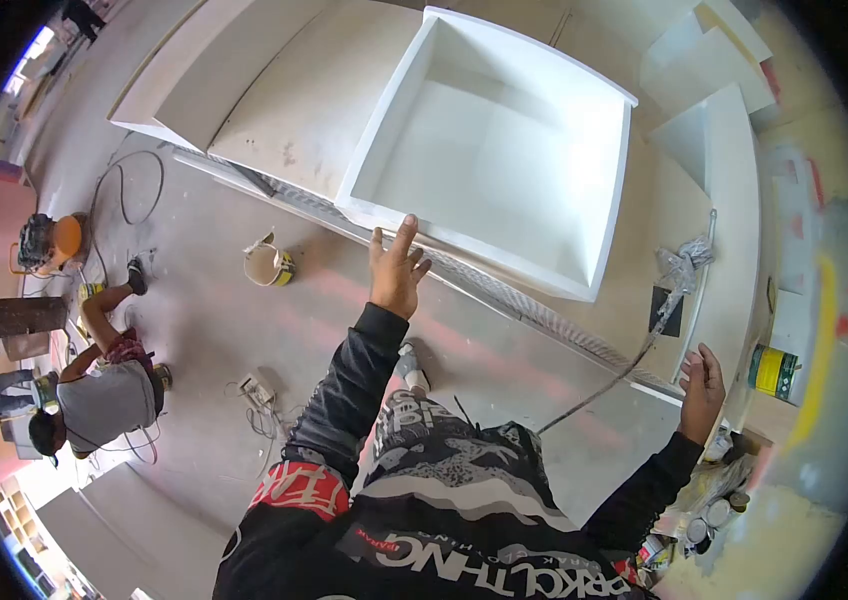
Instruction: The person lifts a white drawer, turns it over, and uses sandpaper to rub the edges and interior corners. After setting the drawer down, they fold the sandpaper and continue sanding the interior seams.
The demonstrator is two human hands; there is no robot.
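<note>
One white open box (504, 150) lies on the long workbench (274, 100), its near edge at the bench's front rail. The left hand (396, 268) touches that edge, fingers spread. The right hand (702, 385) hovers open, near a thin rod (634, 355). A paint bucket (269, 265) stands on the floor; a crouching person (104, 385) works nearby.

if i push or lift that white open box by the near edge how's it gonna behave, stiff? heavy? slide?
The white box looks like a rigid panel carcass, so it should stay stiff, not flex. It is large beside the left hand on its rim, so probably bulky and awkward for one hand. Its smooth painted faces may slide on the panels beneath.
</note>
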